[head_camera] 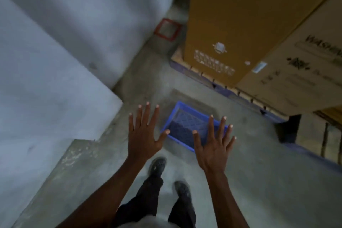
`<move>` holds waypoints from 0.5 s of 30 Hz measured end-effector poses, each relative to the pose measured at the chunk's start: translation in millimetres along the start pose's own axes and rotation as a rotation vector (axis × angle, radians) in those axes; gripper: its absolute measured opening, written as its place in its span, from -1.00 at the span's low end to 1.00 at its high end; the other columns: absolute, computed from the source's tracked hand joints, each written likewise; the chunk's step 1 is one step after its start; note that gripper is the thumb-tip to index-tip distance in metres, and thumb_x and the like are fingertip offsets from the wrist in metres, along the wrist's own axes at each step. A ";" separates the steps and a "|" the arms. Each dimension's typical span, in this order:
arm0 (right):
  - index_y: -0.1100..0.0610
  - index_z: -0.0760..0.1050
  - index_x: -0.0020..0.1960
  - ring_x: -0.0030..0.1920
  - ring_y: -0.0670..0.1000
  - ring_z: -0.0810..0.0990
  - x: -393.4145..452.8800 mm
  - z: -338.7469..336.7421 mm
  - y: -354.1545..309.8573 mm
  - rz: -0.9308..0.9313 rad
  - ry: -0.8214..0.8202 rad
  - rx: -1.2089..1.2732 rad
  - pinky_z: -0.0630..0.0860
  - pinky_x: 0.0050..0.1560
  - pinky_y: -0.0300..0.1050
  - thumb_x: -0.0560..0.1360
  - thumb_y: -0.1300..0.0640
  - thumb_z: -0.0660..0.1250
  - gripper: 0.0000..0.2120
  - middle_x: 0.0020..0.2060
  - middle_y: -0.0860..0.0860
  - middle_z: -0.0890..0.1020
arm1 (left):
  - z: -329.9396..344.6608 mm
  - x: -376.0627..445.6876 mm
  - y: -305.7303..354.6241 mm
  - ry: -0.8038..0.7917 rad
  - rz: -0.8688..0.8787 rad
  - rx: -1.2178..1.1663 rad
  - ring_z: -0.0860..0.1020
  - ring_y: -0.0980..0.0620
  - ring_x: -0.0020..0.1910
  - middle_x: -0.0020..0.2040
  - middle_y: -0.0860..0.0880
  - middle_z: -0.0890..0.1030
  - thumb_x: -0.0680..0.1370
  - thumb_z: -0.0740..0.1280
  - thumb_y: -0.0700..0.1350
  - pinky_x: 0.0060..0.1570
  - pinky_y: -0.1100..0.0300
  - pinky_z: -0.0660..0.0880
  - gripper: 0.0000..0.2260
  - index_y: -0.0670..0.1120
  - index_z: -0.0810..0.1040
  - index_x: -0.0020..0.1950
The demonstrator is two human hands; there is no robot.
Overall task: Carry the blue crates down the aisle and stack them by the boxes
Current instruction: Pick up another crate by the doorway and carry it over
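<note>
Blue crate [187, 126] sits on floor beneath splayed, empty left hand [143, 135] and right hand [212, 146].

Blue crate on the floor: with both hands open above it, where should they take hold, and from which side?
Probably the rim of the blue crate, one hand per opposite side, coming from above. It sits upright and open-topped on the concrete floor, its rim exposed all round. The left hand and right hand are spread over it, holding nothing.
</note>
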State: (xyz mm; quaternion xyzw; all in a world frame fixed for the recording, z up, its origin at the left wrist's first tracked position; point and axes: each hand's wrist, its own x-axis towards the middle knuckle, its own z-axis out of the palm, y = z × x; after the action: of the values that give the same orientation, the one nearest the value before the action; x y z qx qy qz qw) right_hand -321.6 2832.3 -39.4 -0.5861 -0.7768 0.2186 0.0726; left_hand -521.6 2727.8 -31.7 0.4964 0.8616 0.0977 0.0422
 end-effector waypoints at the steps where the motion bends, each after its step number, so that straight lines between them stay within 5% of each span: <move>1: -0.20 -0.07 0.61 0.60 0.12 -0.21 -13.4 -11.0 -12.0 -0.050 -0.008 0.009 -0.19 0.55 0.23 0.52 -0.45 0.01 -0.25 0.62 -0.03 -0.15 | -18.4 -13.1 -1.4 0.025 -0.047 0.002 -0.04 -0.13 0.61 0.64 -0.07 -0.01 0.55 0.15 0.36 0.53 -0.22 -0.03 -0.24 0.03 0.04 0.63; 7: -0.27 -0.28 0.57 0.58 0.11 -0.33 -78.0 -44.7 -60.2 -0.318 -0.210 0.018 -0.19 0.54 0.26 0.50 -0.49 -0.05 -0.23 0.59 -0.05 -0.29 | -93.0 -118.7 -5.8 0.195 -0.403 -0.034 -0.05 -0.09 0.61 0.64 -0.04 0.00 0.57 0.09 0.36 0.52 -0.22 -0.01 -0.29 0.07 0.02 0.63; 15: -0.27 -0.27 0.56 0.60 0.12 -0.23 -190.4 -42.5 -123.0 -0.818 -0.485 -0.005 -0.13 0.55 0.16 0.55 -0.37 0.03 -0.28 0.61 -0.02 -0.21 | -134.1 -324.8 -23.7 0.402 -0.916 -0.106 0.09 -0.12 0.59 0.62 -0.05 0.12 0.57 0.12 0.32 0.52 -0.19 0.05 -0.34 0.10 0.12 0.61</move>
State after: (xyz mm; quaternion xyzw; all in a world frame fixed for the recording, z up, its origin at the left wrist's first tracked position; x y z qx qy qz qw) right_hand -356.4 2637.0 78.2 -0.1644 -0.9389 0.3007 -0.0319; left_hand -400.8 2418.8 86.5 0.0360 0.9759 0.2065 -0.0610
